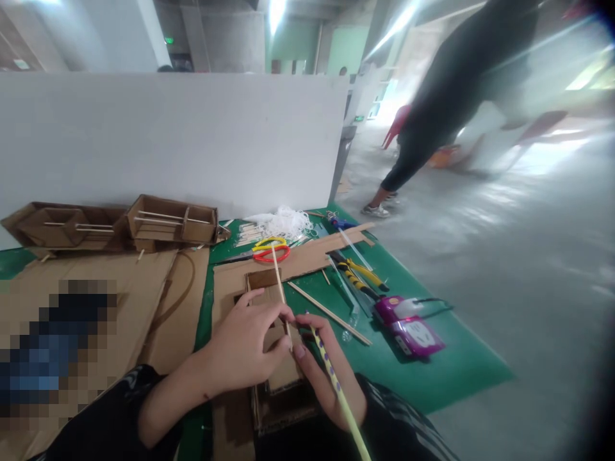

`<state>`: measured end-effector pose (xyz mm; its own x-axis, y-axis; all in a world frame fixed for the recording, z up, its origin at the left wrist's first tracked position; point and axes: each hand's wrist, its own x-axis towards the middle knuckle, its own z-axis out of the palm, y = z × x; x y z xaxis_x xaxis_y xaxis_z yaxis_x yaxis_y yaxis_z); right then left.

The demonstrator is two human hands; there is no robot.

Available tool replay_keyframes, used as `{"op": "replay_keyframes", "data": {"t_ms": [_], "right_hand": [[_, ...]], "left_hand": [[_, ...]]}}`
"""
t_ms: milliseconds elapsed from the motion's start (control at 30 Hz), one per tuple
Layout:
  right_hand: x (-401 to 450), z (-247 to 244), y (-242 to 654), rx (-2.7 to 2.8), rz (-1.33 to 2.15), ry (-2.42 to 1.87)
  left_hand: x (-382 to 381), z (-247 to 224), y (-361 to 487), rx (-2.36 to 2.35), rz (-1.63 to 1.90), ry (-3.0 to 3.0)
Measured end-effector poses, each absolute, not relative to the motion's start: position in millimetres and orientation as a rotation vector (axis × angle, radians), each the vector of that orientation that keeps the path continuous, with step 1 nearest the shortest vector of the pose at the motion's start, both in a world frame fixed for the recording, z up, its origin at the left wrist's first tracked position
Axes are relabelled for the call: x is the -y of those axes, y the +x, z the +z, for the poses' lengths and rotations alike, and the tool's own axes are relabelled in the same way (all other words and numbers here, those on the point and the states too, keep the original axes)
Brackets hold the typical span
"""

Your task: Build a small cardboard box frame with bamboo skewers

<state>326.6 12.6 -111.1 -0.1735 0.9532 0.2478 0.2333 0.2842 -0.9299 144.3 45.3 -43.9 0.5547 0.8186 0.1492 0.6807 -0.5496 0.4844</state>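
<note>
Currently, spotted pencil (342, 398) lies between thumb and forefinger of right hand (346, 379); cannot tell whether clamped. Left hand (245, 339): thumb and forefinger clamped on wooden stick (278, 274), over cardboard box (263, 280). Right of box: pliers (355, 280). Beyond box: scissors (257, 253), then white rubber-band heap (288, 223).

Pinching a slim pale wooden stick (279, 282) in the bare left hand (250, 339) and holding a slender yellow rod spotted purple (346, 411) in the right hand (323, 387), over a brown cardboard box (264, 280), with red-and-yellow-handled scissors (262, 258) beyond it.
</note>
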Motion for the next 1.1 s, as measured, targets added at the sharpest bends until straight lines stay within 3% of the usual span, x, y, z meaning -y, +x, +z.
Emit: {"op": "replay_keyframes", "data": {"t_ms": [933,1100], "right_hand": [[-11.7,-110.2,324.9,1.605,0.983,-1.108],[-11.5,-105.6,327.8,1.542,0.851,-1.123]], "left_hand": [[-47.4,-48.9,146.2,-1.283,0.588,2.399],[-47.6,-49.7,145.2,-1.273,0.581,2.408]]}}
